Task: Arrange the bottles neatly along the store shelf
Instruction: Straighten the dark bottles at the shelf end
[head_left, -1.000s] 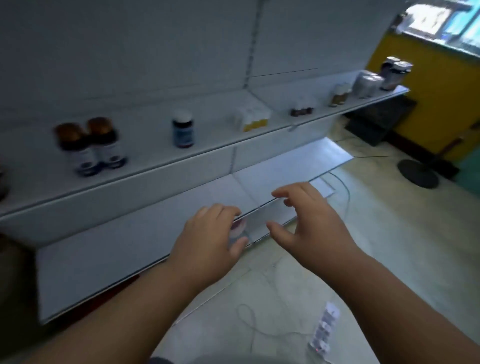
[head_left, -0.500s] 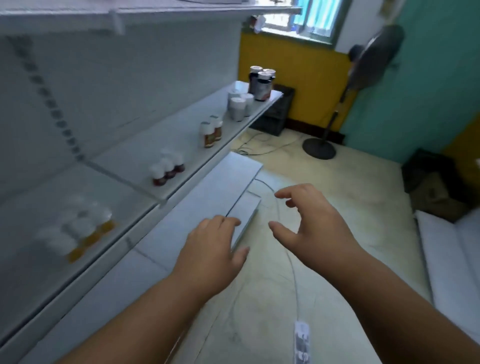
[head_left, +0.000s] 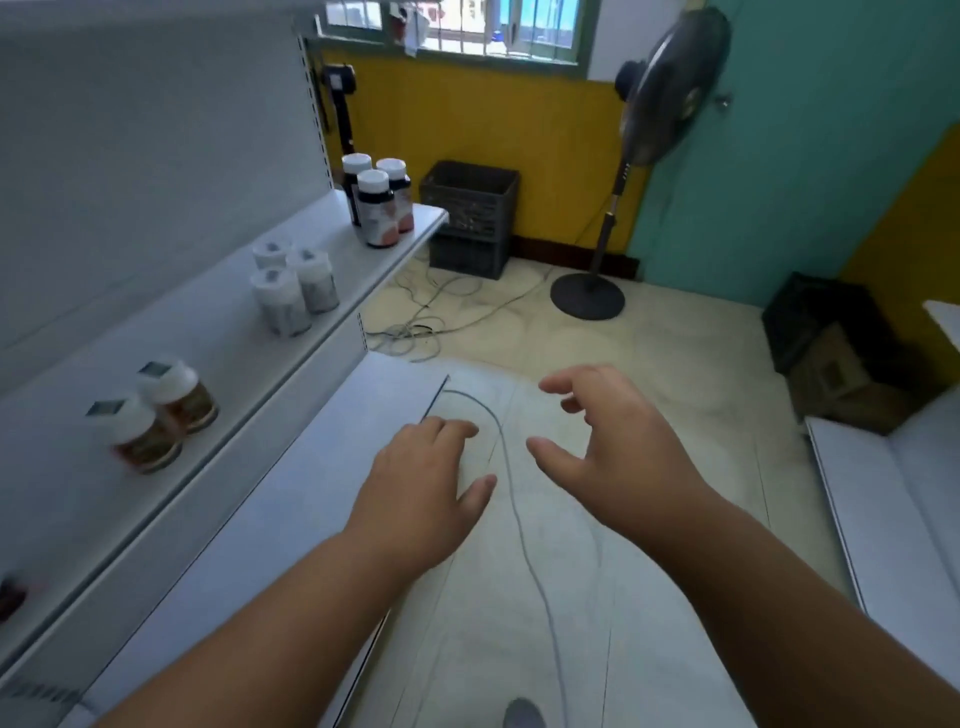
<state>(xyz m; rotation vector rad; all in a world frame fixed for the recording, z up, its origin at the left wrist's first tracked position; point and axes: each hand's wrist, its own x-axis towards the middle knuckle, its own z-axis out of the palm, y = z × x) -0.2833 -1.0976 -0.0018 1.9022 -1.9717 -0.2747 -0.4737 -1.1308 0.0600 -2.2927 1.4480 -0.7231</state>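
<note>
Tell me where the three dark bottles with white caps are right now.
In the head view, the dark bottles stand clustered at the far end of the shelf, upper left, beyond the white bottles and beside the black crate.

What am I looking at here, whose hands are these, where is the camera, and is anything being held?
No robot here: a person's bare hands, filmed by one wide-angle camera worn on the head, looking forward and down. The left hand and right hand hover with fingers relaxed over the floor; neither holds anything. On the white shelf stand three groups: dark bottles at the far end, white bottles in the middle, and two amber bottles nearest. A standing fan and a black crate are behind.
</note>
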